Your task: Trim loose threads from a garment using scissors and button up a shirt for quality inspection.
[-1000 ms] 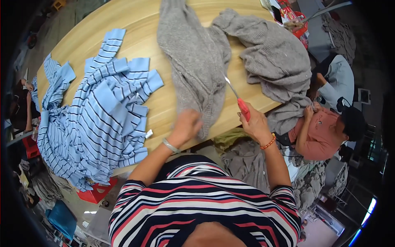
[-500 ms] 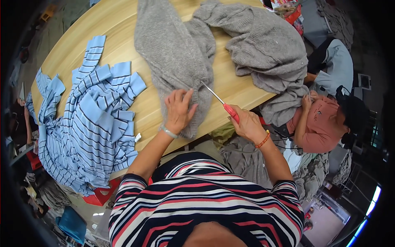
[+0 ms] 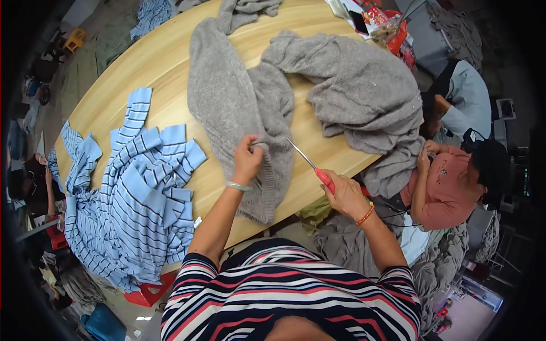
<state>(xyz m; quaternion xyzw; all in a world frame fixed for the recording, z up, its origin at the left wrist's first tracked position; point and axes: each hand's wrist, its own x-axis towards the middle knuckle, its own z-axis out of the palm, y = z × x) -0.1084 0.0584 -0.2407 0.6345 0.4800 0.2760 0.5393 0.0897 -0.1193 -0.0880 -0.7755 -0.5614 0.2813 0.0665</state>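
Note:
A grey knit garment (image 3: 219,85) lies on the wooden table in front of me. My left hand (image 3: 248,159) is closed on it, its fingers curled and pinching the knit near the middle. My right hand (image 3: 348,196) grips the red handle of a slim tool (image 3: 323,178) with a thin metal shaft. The shaft slants up and left, its tip by the garment's right edge; whether the tip touches the knit I cannot tell, nor is its shape clear.
A heap of blue striped knitwear (image 3: 136,199) covers the left of the table (image 3: 165,62). More grey knitwear (image 3: 364,79) lies right, running toward a seated co-worker (image 3: 446,182). A phone (image 3: 358,23) and a red basket (image 3: 396,37) sit at the far right edge. A red stool (image 3: 149,294) stands below.
My left hand's spread fingers have curled in to pinch the grey knit. The tool's tip has drawn back from the middle of the knit to its right edge. The whole view has shifted.

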